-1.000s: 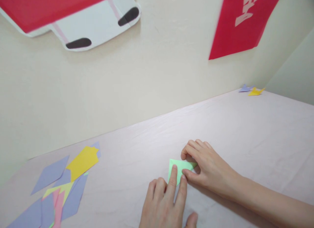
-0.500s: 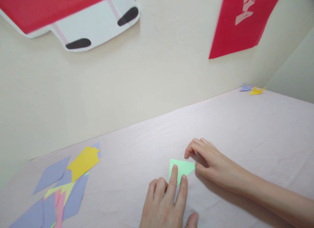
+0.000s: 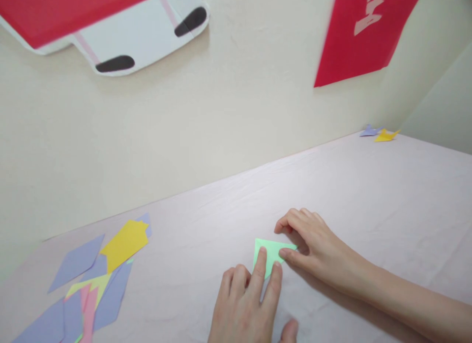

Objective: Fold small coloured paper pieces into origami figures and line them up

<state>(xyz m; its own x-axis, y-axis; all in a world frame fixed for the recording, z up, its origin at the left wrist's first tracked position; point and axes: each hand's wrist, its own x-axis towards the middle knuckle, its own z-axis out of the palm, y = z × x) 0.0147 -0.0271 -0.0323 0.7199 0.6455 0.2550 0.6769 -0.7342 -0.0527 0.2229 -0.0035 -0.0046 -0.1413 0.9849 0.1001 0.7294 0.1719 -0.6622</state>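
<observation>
Here's the small, flat, pale green paper triangle, lying on the pale, wrinkled desk, well in from the far edge, one point aimed right. The left hand has its fingers spread, two fingertips planted on the paper; the right hand arches over the right-hand point, thumb across it, a gap beneath its curled fingers! Wide desk surface stretches from the triangle to the far edge, which meets the cream wall, and over towards two folded paper pieces, one lavender, one yellow, in the far right corner.
</observation>
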